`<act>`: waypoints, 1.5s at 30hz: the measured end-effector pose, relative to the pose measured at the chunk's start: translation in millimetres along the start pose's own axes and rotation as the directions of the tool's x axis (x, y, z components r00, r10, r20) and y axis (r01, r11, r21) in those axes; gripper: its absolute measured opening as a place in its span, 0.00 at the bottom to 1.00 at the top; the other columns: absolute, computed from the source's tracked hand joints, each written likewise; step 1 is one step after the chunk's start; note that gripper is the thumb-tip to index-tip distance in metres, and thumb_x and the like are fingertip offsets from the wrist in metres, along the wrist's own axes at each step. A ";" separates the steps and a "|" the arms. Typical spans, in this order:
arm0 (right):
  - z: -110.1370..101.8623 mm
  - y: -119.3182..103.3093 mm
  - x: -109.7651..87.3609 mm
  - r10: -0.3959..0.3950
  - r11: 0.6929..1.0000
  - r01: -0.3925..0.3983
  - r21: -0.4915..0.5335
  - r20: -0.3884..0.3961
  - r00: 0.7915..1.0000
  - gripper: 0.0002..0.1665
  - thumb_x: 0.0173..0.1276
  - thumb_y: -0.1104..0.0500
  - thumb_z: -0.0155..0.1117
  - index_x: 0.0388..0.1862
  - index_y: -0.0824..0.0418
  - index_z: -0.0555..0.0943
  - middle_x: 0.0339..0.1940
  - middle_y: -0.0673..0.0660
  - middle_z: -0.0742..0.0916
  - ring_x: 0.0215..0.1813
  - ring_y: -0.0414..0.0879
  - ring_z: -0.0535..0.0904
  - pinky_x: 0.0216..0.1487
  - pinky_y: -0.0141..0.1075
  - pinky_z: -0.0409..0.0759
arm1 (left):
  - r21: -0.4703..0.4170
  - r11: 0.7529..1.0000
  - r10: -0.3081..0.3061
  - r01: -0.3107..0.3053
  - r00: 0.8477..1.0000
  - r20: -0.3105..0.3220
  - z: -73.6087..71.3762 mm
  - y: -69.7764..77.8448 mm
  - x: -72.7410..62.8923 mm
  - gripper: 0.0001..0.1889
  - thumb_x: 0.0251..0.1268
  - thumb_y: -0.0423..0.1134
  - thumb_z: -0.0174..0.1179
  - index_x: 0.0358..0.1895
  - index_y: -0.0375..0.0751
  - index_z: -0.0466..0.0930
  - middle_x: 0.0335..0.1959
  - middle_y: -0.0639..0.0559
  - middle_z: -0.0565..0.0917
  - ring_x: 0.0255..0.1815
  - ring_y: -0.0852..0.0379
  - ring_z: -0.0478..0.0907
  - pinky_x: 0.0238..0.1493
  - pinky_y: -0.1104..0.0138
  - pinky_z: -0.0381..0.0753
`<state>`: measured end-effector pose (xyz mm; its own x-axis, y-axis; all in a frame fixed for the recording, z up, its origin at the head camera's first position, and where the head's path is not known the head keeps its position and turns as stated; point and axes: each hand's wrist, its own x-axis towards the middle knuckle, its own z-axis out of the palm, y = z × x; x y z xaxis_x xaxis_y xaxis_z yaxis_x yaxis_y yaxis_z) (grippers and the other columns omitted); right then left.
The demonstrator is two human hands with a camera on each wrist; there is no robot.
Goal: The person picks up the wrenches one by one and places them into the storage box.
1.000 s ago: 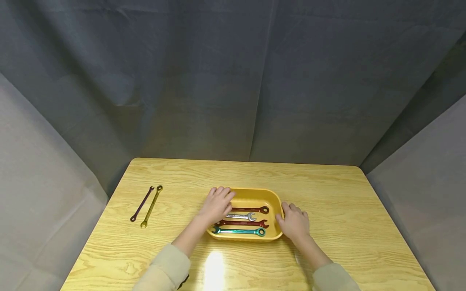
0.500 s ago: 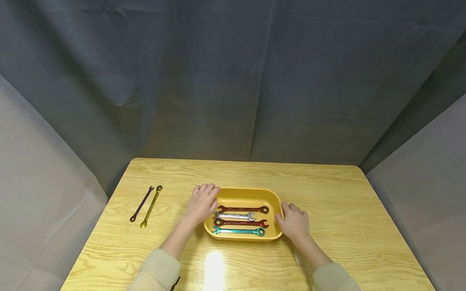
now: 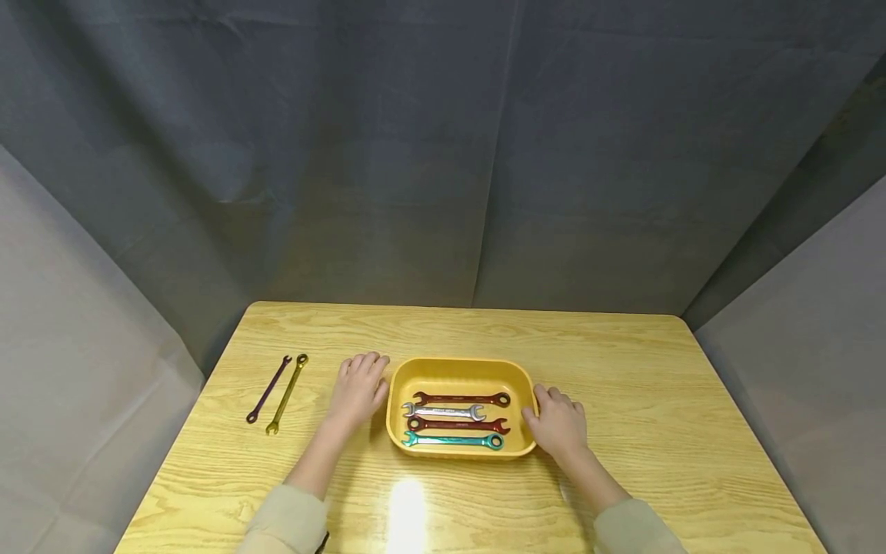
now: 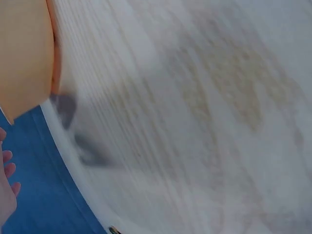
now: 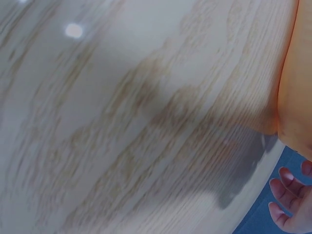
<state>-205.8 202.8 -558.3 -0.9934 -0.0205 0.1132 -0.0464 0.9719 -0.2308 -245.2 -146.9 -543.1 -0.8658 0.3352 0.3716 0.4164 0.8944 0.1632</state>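
Observation:
A yellow plastic basin [image 3: 457, 361] stands mid-table; it looks orange at the edge of both wrist views. Inside lie several combination wrenches: a red wrench [image 3: 462, 398] at the back, a silver wrench [image 3: 443, 412], another red wrench [image 3: 457, 425] and a teal wrench [image 3: 453, 440] in front. My right hand [image 3: 559, 422] holds the basin's right end, thumb over the rim and fingers outside. My left hand [image 3: 356, 392], holding nothing, hovers just left of the basin with fingers loose. Fingertips of my left hand [image 4: 7, 190] and right hand [image 5: 292, 197] show in the wrist views.
Left of my left hand, a thin purple wrench [image 3: 268, 390] and a longer gold wrench [image 3: 287, 394] lie side by side on the wooden table [image 3: 623, 369]. A dark curtain [image 3: 443, 154] hangs behind the table, with pale cloth [image 3: 76, 369] at the sides.
My left hand has moved left, out from over the basin and past its left rim, uncovering the wrenches' left ends. My right hand and the basin have stayed put.

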 end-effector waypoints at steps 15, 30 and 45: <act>-4.7 1.0 -1.6 -0.002 1.000 0.002 -0.004 0.011 1.000 0.22 0.63 0.48 0.53 0.50 0.60 0.73 0.40 0.61 0.79 0.42 0.58 0.76 0.41 0.52 0.70 | -0.101 0.977 -0.189 0.186 0.982 -0.016 6.8 -34.6 -24.4 0.18 0.61 0.35 0.55 0.55 0.37 0.70 0.52 0.42 0.73 0.54 0.44 0.66 0.58 0.49 0.62; -2.0 3.0 -4.2 -0.017 1.000 0.017 -0.018 -0.014 1.000 0.20 0.62 0.49 0.54 0.48 0.60 0.73 0.39 0.60 0.79 0.41 0.57 0.76 0.41 0.52 0.70 | -0.117 0.941 -0.319 0.317 0.948 -0.001 8.2 -58.8 -44.3 0.21 0.62 0.36 0.54 0.57 0.35 0.67 0.52 0.40 0.72 0.55 0.41 0.64 0.59 0.47 0.58; -1.8 2.1 -2.7 -0.059 0.998 0.058 -0.033 -0.015 0.998 0.22 0.62 0.49 0.53 0.49 0.61 0.73 0.40 0.61 0.79 0.42 0.57 0.75 0.43 0.54 0.70 | -0.071 0.899 -0.430 0.432 0.902 0.044 10.0 -80.3 -55.7 0.24 0.62 0.35 0.53 0.61 0.32 0.62 0.56 0.35 0.67 0.56 0.37 0.62 0.55 0.46 0.61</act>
<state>-203.0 205.3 -557.4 -0.9872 -0.0742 0.1415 -0.1009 0.9762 -0.1920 -233.2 -234.5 -586.1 -0.9719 -0.0693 0.2249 0.0199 0.9280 0.3720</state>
